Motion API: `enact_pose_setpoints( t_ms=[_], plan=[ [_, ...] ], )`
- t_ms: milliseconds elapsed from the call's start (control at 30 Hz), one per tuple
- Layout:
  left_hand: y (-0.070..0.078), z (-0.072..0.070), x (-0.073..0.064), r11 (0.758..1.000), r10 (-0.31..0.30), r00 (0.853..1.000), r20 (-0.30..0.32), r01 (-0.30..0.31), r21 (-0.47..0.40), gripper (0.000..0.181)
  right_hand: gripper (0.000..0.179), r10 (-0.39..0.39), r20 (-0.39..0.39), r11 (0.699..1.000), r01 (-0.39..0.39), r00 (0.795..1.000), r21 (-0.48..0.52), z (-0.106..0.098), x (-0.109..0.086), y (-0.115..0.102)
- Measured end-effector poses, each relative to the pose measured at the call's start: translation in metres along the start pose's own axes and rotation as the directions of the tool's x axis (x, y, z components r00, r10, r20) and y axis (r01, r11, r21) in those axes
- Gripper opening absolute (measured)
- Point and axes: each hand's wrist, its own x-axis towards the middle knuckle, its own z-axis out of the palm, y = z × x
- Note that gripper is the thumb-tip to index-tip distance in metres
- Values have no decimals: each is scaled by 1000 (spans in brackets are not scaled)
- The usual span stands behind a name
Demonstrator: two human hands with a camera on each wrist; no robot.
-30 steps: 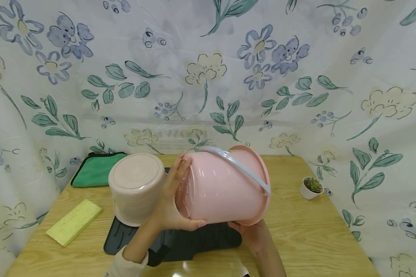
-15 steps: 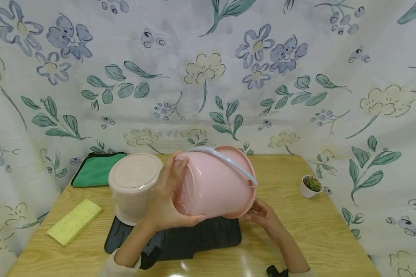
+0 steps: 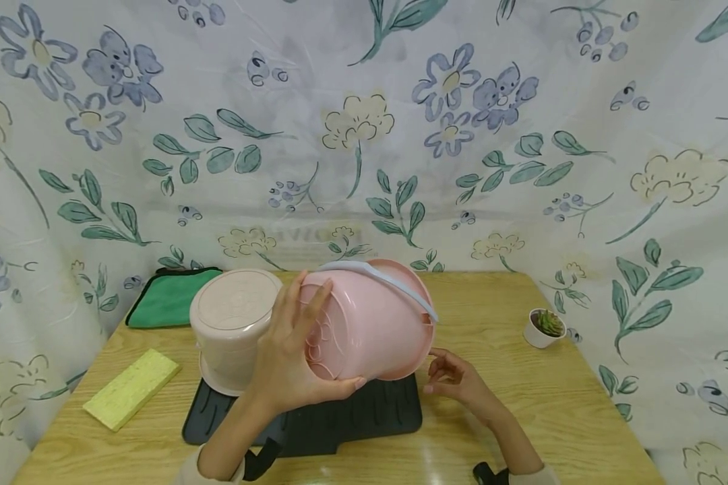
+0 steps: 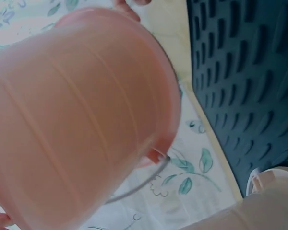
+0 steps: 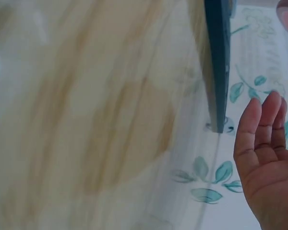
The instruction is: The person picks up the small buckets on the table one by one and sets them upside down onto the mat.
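Observation:
My left hand (image 3: 285,360) grips a pink bucket (image 3: 376,323) by its base, thumb underneath and fingers spread over the bottom edge. The bucket is tipped on its side above a dark ridged mat (image 3: 364,411), its mouth facing right and away. A pale blue handle (image 3: 394,283) lies across its upper side. Just right of the rim, my right hand (image 3: 461,384) holds nothing, its fingers loosely bent; the right wrist view shows its palm (image 5: 269,177). To the left, a beige bucket (image 3: 236,310) stands upside down on the mat.
A yellow sponge (image 3: 132,389) lies at the left of the wooden table (image 3: 558,417). Behind it is a green cloth (image 3: 168,296) with black edging. A small potted succulent (image 3: 544,328) stands near the right edge. A floral curtain (image 3: 364,135) hangs around the back and sides.
The pink bucket has shifted left and turned so more of its bottom shows. My right hand has let go of the rim and moved out to the right.

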Motion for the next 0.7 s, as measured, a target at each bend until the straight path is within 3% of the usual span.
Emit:
enact_pose_setpoints(
  t_ms=[267,467,600,700],
  plan=[
    [1,3,-2,994,-8,1000,2,7,108,122,62,9,53,975,2,999,-220,-1,6,3],
    [1,6,-5,991,-19,1000,14,17,132,123,64,-30,134,943,73,990,-324,2,8,5],
    [2,7,-7,988,-26,1000,10,24,152,122,63,-84,170,911,145,982,-387,5,8,7],
    [3,9,-9,984,-27,1000,2,26,177,120,61,-85,169,880,154,982,-450,7,7,7]
  ],
)
